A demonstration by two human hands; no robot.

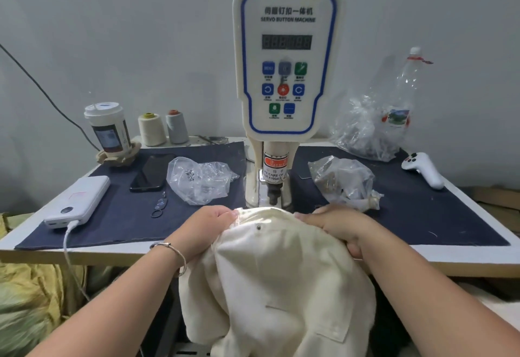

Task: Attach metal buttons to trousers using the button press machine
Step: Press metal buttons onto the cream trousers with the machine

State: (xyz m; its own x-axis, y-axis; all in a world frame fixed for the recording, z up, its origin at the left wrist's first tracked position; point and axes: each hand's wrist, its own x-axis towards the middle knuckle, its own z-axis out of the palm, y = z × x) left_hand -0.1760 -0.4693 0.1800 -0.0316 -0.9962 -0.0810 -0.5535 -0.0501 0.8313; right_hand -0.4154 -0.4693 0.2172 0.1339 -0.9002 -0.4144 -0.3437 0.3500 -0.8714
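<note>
Two hands hold cream trousers [278, 280] at the near edge of a white table [461, 257] covered by a dark blue cloth [416, 216], set against a plain grey wall [126, 33]. Behind the waistband stands the press [285, 55], its panel reading "SERVO BUTTON MACHINE" over a dark display; a sticker on its column reads "WARNING" and, in part, "CARE OF ... FINGER". The left hand [209, 226] pinches the waistband edge with curled fingers; the right hand [334, 226] lies over the waistband with its thumb curled against the cloth. The trousers run lengthwise from the press toward the person, waistband farthest, legs hanging off the table. One button [259, 227] sits near the waistband. Bags [197, 178] lie beside the press, with a phone [152, 172], a power bank [78, 202] and thread cones [163, 129].
</note>
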